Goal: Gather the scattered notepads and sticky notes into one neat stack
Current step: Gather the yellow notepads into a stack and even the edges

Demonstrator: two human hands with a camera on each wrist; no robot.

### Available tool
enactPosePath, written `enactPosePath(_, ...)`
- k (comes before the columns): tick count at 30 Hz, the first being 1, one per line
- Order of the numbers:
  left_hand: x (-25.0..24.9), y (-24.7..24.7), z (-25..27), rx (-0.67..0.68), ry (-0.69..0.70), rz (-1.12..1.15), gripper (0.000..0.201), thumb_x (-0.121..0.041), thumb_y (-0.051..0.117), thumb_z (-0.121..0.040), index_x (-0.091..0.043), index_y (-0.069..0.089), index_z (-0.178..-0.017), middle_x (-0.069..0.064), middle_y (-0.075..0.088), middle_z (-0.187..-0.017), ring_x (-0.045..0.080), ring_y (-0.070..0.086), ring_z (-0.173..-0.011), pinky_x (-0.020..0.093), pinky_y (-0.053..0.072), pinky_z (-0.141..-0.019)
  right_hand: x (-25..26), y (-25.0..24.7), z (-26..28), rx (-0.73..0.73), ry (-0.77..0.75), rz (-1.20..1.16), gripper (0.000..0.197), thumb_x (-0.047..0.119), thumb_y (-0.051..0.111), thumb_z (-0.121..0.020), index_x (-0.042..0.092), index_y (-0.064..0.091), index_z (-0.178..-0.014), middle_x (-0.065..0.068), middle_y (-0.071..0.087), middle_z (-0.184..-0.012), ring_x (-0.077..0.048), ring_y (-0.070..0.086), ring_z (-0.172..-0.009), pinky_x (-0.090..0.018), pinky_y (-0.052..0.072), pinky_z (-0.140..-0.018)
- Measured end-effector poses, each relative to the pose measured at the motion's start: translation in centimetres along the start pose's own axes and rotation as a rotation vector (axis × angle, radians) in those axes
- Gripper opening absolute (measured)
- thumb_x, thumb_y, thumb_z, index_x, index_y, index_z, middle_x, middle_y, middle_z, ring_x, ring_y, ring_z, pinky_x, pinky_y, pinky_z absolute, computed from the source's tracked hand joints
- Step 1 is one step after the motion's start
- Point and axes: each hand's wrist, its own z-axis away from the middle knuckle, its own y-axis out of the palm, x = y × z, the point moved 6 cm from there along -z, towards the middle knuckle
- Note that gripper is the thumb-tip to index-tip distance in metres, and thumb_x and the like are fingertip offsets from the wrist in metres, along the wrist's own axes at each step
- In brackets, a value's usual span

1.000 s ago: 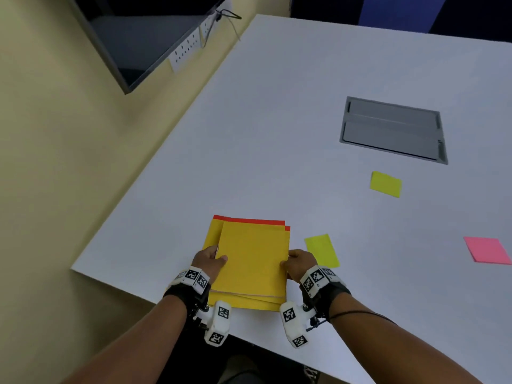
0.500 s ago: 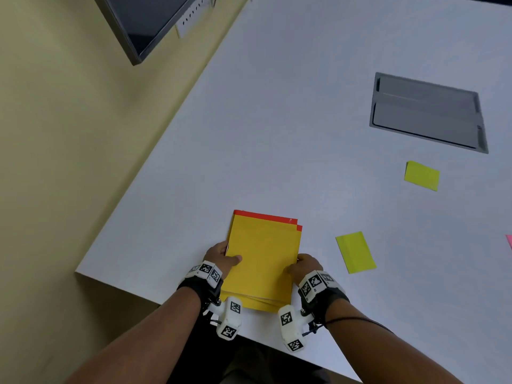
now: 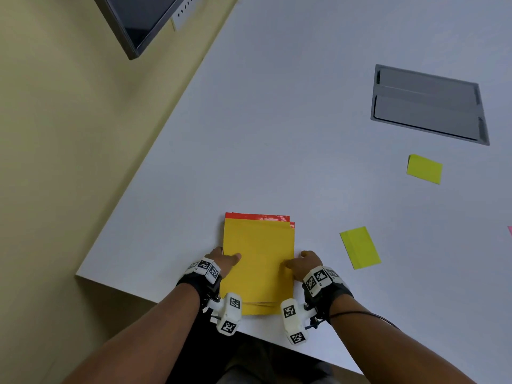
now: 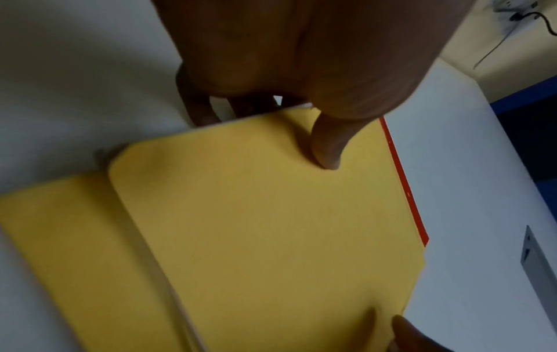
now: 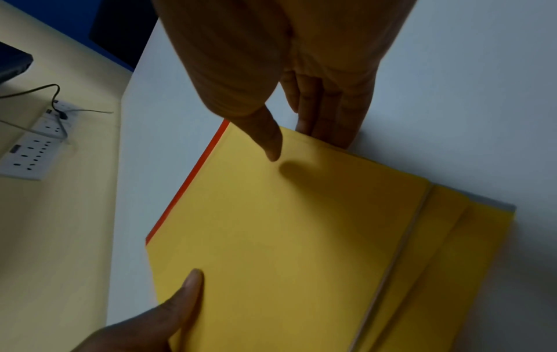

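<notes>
A stack of yellow notepads [image 3: 259, 261] with red top bindings lies near the front edge of the white table [image 3: 277, 134]. The lower pads stick out a little at the near end. My left hand [image 3: 225, 260] holds the stack's left edge, thumb [image 4: 327, 152] on the top cover and fingers curled down beside it. My right hand [image 3: 300, 263] holds the right edge, thumb [image 5: 271, 143] over the cover and fingers [image 5: 328, 123] against the side. One yellow-green sticky note [image 3: 360, 247] lies right of the stack, another [image 3: 424, 169] farther back. A pink note [image 3: 509, 234] shows at the right border.
A grey recessed panel [image 3: 428, 105] sits in the table at the back right. A dark monitor [image 3: 133, 20] hangs on the beige wall to the left, with a white power strip [image 5: 33, 152] and cables below it. The table's front edge [image 3: 166, 295] is just under my wrists.
The top pad has been slid left over the lower ones, so the sideways offset has closed. The gap to the near sticky note has widened. Both hands kept hold.
</notes>
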Motion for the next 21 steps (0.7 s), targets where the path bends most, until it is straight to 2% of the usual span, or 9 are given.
enactPosePath(1,0.1,0.2,0.0,0.001,-0.001,0.009,0.080,-0.052,0.058,-0.081,-0.010,0.030,-0.144,0.014,0.044,-0.145,0.035,0.049,-0.126,0.040,0.044,-0.103,0.0,0.1,0.1,0.014,-0.010,-0.015,0.079,0.030,0.070,-0.078,0.013,0.031,-0.145,-0.015,0.053,-0.136,-0.033,0.058,-0.116,-0.039,0.052,-0.094)
enactPosePath(3,-0.4,0.4,0.5,0.016,0.042,0.052,0.069,-0.047,0.055,-0.086,-0.012,0.034,-0.142,0.011,0.046,-0.144,0.034,0.049,-0.126,0.041,0.042,-0.105,0.4,-0.1,0.5,0.012,-0.052,-0.059,0.073,0.028,0.070,-0.080,0.012,0.036,-0.143,-0.014,0.050,-0.140,-0.033,0.055,-0.121,-0.037,0.048,-0.094)
enactPosePath(5,-1.4,0.4,1.0,0.057,0.146,0.120,0.067,-0.051,0.057,-0.080,-0.014,0.044,-0.135,0.010,0.054,-0.138,0.032,0.054,-0.121,0.045,0.043,-0.104,1.2,-0.9,0.9,-0.003,-0.112,-0.124,0.066,0.027,0.070,-0.081,0.012,0.042,-0.139,-0.015,0.052,-0.138,-0.035,0.055,-0.119,-0.040,0.048,-0.095)
enactPosePath(7,-2.7,0.0,1.9,0.073,0.232,0.186,0.069,-0.053,0.059,-0.075,-0.016,0.047,-0.132,0.007,0.057,-0.134,0.031,0.057,-0.117,0.049,0.045,-0.103,2.2,-1.9,1.6,-0.011,-0.181,-0.196,0.059,0.026,0.070,-0.082,0.014,0.045,-0.133,-0.015,0.056,-0.132,-0.036,0.057,-0.115,-0.044,0.049,-0.097)
enactPosePath(10,-5.7,-1.1,4.0,0.022,0.369,0.270,0.045,-0.029,0.055,-0.091,-0.016,0.041,-0.132,0.001,0.056,-0.120,0.028,0.057,-0.113,0.044,0.046,-0.100,4.1,-4.1,3.2,-0.052,-0.309,-0.265,0.044,0.020,0.070,-0.081,0.014,0.048,-0.119,-0.012,0.059,-0.122,-0.034,0.058,-0.110,-0.051,0.048,-0.098)
enactPosePath(12,-7.9,-1.9,4.9,-0.022,0.474,0.258,0.042,-0.023,0.054,-0.092,-0.018,0.041,-0.132,0.002,0.057,-0.117,0.028,0.057,-0.111,0.044,0.046,-0.098,5.6,-5.8,4.4,-0.087,-0.400,-0.244,0.044,0.018,0.067,-0.083,0.011,0.044,-0.120,-0.011,0.057,-0.114,-0.033,0.056,-0.109,-0.051,0.048,-0.097)
enactPosePath(16,-11.0,-3.1,7.0,-0.122,0.661,0.194,0.040,-0.016,0.054,-0.091,-0.016,0.043,-0.129,0.003,0.061,-0.115,0.022,0.058,-0.102,0.035,0.046,-0.089,7.6,-8.4,6.9,-0.138,-0.590,-0.248,0.050,0.010,0.061,-0.086,0.010,0.034,-0.129,-0.003,0.052,-0.111,-0.026,0.053,-0.105,-0.040,0.046,-0.091)
enactPosePath(19,-11.0,-3.2,7.4,-0.139,0.727,0.174,0.043,-0.015,0.057,-0.089,-0.017,0.043,-0.131,-0.002,0.061,-0.114,0.019,0.058,-0.105,0.034,0.045,-0.093,7.6,-8.5,7.4,-0.140,-0.644,-0.256,0.050,0.005,0.059,-0.087,0.012,0.033,-0.130,-0.002,0.055,-0.110,-0.023,0.056,-0.103,-0.032,0.043,-0.088)
enactPosePath(21,-11.2,-3.2,8.0,-0.172,0.748,0.159,0.046,-0.017,0.064,-0.085,-0.016,0.047,-0.128,-0.002,0.062,-0.111,0.018,0.059,-0.105,0.033,0.046,-0.095,7.2,-8.7,7.7,-0.154,-0.649,-0.235,0.048,0.007,0.060,-0.087,0.013,0.034,-0.128,-0.004,0.057,-0.108,-0.022,0.057,-0.099,-0.029,0.042,-0.085)
